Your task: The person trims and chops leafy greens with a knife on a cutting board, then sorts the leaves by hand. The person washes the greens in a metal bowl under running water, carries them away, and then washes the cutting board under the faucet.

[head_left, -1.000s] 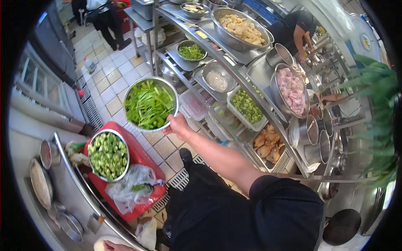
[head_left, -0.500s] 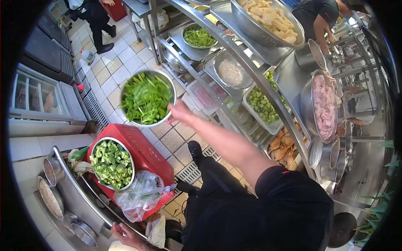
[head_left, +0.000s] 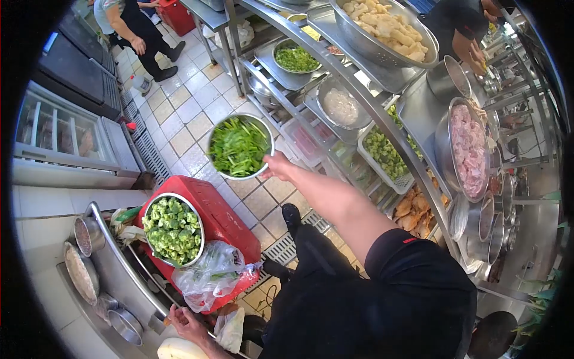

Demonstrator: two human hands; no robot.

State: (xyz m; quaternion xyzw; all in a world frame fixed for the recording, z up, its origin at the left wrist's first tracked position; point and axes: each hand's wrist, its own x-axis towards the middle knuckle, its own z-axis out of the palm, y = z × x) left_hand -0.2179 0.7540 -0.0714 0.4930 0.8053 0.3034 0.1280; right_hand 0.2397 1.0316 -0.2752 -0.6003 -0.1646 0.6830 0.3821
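Note:
A steel bowl of leafy greens (head_left: 239, 146) hangs in the air over the tiled floor. Its right rim is gripped by my right hand (head_left: 278, 166), the arm stretched out forward. Low in the view, my left hand (head_left: 186, 323) is at the edge of the metal counter, beside its rail (head_left: 128, 257); its fingers are partly spread and nothing shows in them. Between the hands, a bowl of broccoli (head_left: 173, 230) and a clear plastic bag (head_left: 209, 276) rest on a red crate (head_left: 215, 218).
Steel shelves (head_left: 353, 81) on the right hold containers of chopped greens (head_left: 297, 59), pale pieces (head_left: 385, 30) and raw meat (head_left: 468, 149). One person (head_left: 140, 36) stands at the upper left; another (head_left: 460, 27) works behind the shelves. Pots (head_left: 125, 326) sit on the left counter.
The bowl of greens first dipped slightly left, then shifted right in view. My left hand has come further into view at the counter edge. The person at the upper left has turned and shows more.

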